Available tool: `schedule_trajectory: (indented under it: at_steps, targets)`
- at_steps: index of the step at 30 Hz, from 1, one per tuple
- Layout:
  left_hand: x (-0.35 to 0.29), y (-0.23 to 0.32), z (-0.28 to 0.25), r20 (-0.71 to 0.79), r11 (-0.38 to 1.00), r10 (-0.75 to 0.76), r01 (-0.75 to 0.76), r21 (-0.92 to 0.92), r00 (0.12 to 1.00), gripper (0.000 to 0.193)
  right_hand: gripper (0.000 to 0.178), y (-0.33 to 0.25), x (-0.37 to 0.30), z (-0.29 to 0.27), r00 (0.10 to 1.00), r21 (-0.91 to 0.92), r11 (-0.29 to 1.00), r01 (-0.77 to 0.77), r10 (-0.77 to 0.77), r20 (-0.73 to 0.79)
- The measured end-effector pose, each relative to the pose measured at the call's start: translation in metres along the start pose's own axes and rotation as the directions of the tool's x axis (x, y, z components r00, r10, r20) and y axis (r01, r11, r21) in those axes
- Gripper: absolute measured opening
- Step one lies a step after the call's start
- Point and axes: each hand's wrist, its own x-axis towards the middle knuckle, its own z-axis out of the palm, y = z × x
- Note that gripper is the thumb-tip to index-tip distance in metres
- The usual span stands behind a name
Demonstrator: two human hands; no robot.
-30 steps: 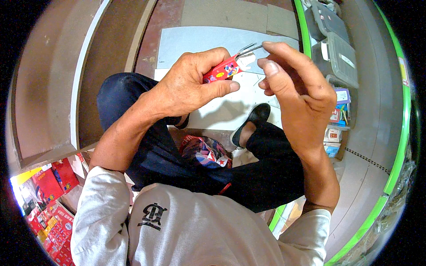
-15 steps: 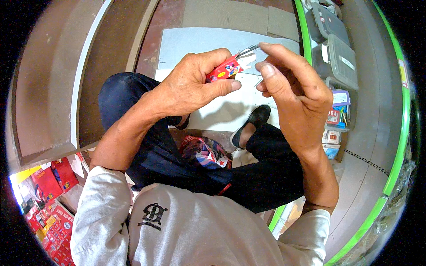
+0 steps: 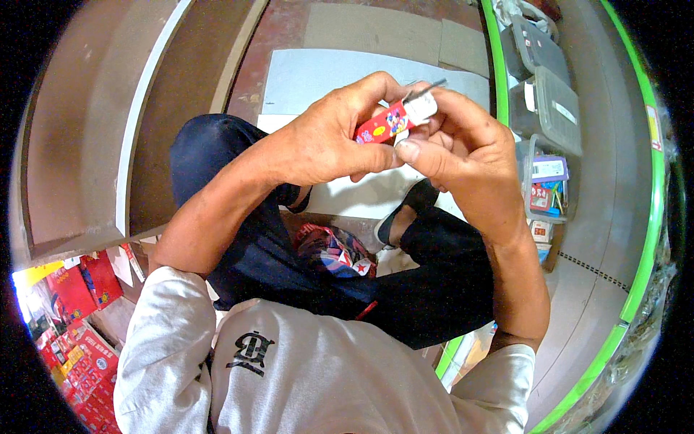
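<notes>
Between my hands, above my lap, is a small red cardboard box (image 3: 382,127) with cartoon figures on its side, tilted up to the right. My left hand (image 3: 318,148) is closed around its lower end, thumb below and fingers behind. White flaps stand out at the open upper end, where thin dark sticks (image 3: 434,88) poke out; their exact kind is unclear. My right hand (image 3: 473,163) is closed at that end, its thumb pressed to a lower white flap. The right fingertips are partly hidden behind the box.
White and grey boards (image 3: 311,76) lie on the floor ahead. Lidded plastic bins (image 3: 546,105) and an open bin of small packets (image 3: 548,181) line the right. Red printed packages (image 3: 79,362) are at lower left, beside a brown panel (image 3: 79,145). A dark patterned bag (image 3: 332,249) sits between my legs.
My right hand has come left and down from above the sticks to the open end of the box, its thumb now on a flap. The box has shifted slightly right.
</notes>
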Motion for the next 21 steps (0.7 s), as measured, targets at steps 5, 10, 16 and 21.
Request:
schedule_trajectory:
  at_steps: [5,10,16,21]
  targets:
    - [0.001,-0.006,-0.001,0.063,0.995,0.104,-0.104,-0.004,0.993,0.043,0.025,0.002,0.0,0.002,0.999,-0.085,0.995,0.042,-0.043,-0.009]
    - [0.0,-0.001,-0.002,0.031,0.986,0.162,-0.16,-0.051,0.986,0.037,0.022,0.003,-0.003,0.008,0.966,-0.141,0.977,0.16,-0.184,-0.181]
    - [-0.004,0.004,-0.007,-0.055,0.926,0.298,-0.275,0.258,0.953,0.025,0.022,0.0,-0.004,0.001,0.971,-0.208,0.97,0.122,-0.16,-0.176]
    - [0.001,0.002,-0.004,-0.053,0.92,0.307,-0.282,0.271,0.95,0.029,0.023,0.005,0.001,0.001,0.967,-0.185,0.97,0.156,-0.188,-0.171]
